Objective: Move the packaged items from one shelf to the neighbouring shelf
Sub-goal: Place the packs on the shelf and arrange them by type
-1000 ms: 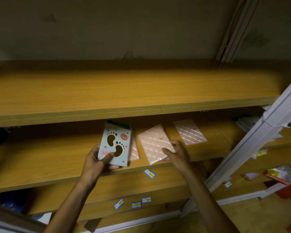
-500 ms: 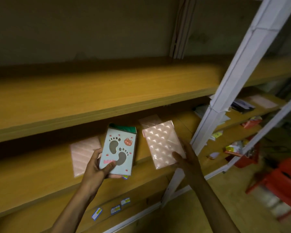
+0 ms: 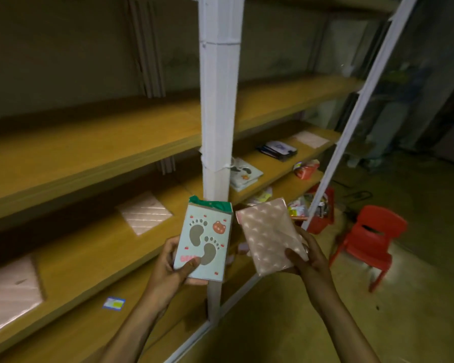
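Observation:
My left hand [image 3: 172,268] grips a pale green packet with a footprint design [image 3: 205,241], held upright in front of the white shelf post [image 3: 219,106]. My right hand [image 3: 308,260] holds a pink quilted packet [image 3: 268,237] just to its right, off the shelf. Two more pink quilted packets lie on the left wooden shelf [image 3: 89,247], one in the middle [image 3: 144,215] and one at the far left [image 3: 9,292]. On the neighbouring shelf [image 3: 281,166] right of the post lies a footprint packet [image 3: 243,175], a dark packet [image 3: 278,150] and a pale one [image 3: 311,138].
A red plastic chair [image 3: 368,242] stands on the floor at right. A red basket [image 3: 319,213] with colourful packets sits by a slanted white post [image 3: 351,121]. A blue-and-yellow price label [image 3: 113,303] is stuck to the lower shelf edge.
The view has swung right, toward the neighbouring shelf. My right hand lifted the pink packet off the left shelf, and both hands carried their packets rightward, in front of the post.

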A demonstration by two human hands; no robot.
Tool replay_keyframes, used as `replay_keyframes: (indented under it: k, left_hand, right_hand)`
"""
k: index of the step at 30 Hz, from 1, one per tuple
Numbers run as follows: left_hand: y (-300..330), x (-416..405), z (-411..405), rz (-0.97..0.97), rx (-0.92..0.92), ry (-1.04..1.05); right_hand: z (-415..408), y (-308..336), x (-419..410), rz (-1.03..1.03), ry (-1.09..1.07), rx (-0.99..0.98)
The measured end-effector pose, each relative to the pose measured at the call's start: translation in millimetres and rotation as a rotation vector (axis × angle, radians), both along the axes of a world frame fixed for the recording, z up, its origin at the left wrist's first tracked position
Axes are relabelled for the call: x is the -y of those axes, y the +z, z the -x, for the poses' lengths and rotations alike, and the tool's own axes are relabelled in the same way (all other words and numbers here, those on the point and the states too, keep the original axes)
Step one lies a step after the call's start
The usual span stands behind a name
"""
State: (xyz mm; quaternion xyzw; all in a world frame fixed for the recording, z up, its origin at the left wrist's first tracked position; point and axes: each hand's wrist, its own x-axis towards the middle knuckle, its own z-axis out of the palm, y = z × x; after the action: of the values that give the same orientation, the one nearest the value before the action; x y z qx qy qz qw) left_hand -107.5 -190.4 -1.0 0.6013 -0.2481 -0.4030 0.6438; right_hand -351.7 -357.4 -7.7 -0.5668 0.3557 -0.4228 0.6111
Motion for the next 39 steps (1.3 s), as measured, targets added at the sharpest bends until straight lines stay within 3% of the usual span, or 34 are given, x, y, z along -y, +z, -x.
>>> replay_keyframes:
  k: [9, 18, 27, 31, 39]
  left_hand:
    - [16.7, 121.4, 83.7, 0.036, 0.021, -0.01]
    - [20.5, 231.3, 121.3, 0.028, 0.014, -0.045]
    - [9.8, 370.7, 107.8, 0.028, 0.027, -0.003]
    - [11.4, 424.3, 92.6, 0.056, 0.061, 0.051]
    - [10.1, 456.4, 56.9, 0.048, 0.096, 0.256]
  right_hand:
    - [90.0, -1.0, 98.9, -0.032, -0.103, 0.083]
    - [126.8, -3.4, 198.2, -0.053, -0.154, 0.089]
    - [109.3, -0.4, 341.2, -0.02, -0.162, 0.069]
    - [86.0, 2.1, 409.7, 0.034, -0.139, -0.036]
    - [16.1, 3.9, 489.8, 0.042, 0.103, 0.006]
